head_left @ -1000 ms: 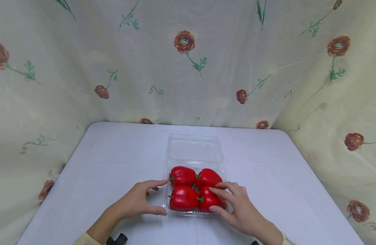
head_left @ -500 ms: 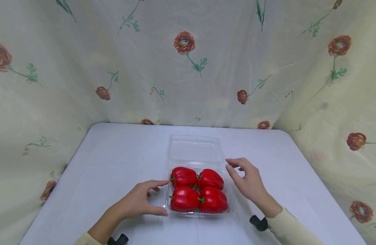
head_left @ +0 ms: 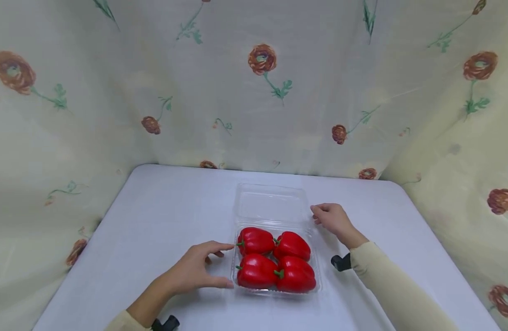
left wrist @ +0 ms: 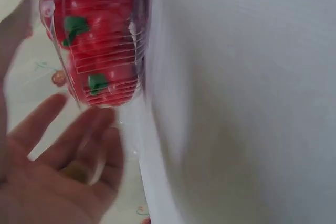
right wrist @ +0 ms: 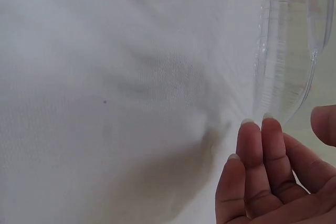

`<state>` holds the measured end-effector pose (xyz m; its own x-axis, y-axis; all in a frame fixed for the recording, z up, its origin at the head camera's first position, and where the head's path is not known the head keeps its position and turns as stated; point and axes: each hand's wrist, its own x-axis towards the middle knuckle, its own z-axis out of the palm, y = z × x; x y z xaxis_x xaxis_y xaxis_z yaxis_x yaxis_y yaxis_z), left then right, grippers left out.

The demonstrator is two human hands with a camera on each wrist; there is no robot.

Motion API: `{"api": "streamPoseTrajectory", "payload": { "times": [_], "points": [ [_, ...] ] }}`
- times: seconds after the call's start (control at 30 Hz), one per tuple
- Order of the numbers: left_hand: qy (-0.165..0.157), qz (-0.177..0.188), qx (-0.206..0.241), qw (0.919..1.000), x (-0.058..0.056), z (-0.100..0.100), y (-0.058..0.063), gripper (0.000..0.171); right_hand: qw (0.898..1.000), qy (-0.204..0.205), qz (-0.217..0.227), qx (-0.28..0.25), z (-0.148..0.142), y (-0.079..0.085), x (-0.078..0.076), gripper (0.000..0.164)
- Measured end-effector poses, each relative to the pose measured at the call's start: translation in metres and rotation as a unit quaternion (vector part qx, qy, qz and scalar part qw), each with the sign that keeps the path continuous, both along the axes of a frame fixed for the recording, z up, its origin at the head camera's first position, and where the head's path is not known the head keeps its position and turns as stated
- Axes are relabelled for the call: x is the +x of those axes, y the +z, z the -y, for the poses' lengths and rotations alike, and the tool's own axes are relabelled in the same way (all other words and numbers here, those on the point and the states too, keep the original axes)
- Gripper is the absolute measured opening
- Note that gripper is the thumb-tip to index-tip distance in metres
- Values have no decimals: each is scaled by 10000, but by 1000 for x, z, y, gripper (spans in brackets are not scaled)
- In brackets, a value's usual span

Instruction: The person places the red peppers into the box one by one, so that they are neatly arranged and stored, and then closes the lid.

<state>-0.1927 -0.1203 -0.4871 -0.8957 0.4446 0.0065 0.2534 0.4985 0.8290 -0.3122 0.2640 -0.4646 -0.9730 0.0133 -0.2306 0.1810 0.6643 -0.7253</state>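
Note:
A clear plastic clamshell box with its lid folded back holds several red bell peppers with green stems. My left hand is at the box's left side, thumb and forefinger spread, their tips right at its wall. In the left wrist view the peppers' stems show through the ribbed wall, above the left fingers. My right hand hovers beside the right edge of the lid. The right wrist view shows its fingers loosely bent, thumb apart, just below the clear lid edge, holding nothing.
The box stands on a table with a white cloth. A pale curtain with printed flowers hangs behind the table and along both sides. A black wrist mount sits under the right wrist.
My right hand has left the front right pepper and moved away, up to the lid's right edge. The left hand has stayed at the box's left side. The head view has shifted slightly.

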Motion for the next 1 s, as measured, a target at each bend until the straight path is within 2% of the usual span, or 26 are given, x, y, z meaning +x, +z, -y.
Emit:
{"api": "streamPoseTrajectory", "payload": {
  "times": [0.13, 0.23, 0.3, 0.4, 0.57, 0.63, 0.7, 0.87, 1.0],
  "points": [
    [812, -251, 281, 9960, -19, -2, 10, 59, 9998, -55, 139, -132, -4, 1, -2, 48],
    [1336, -330, 323, 9900, -43, -4, 21, 53, 9996, -82, 138, -240, -5, 1, -1, 45],
    [1566, -240, 299, 9869, -59, -6, 27, 51, 9993, -103, 149, -336, -5, -1, -1, 43],
    [1892, 184, 261, 9814, -84, -13, 31, 50, 9986, -92, 147, -493, -3, -4, 0, 41],
    [2294, 1311, 166, 9643, -116, -35, 26, 53, 9987, -160, 108, -469, 1, -9, 2, 39],
    [2368, 1568, 84, 9588, -124, -43, 22, 54, 9988, -199, 101, -430, 2, -10, 3, 39],
    [2461, 1633, -13, 9554, -130, -50, 19, 52, 9987, -232, 94, -438, 3, -10, 3, 39],
    [2712, 1401, -34, 9523, -136, -56, 13, 40, 9986, -196, 44, -487, 6, -10, 2, 40],
    [2650, 1342, 98, 9548, -140, -54, 10, 34, 9990, -169, -3, -419, 4, -12, 1, 40]
  ]
}}
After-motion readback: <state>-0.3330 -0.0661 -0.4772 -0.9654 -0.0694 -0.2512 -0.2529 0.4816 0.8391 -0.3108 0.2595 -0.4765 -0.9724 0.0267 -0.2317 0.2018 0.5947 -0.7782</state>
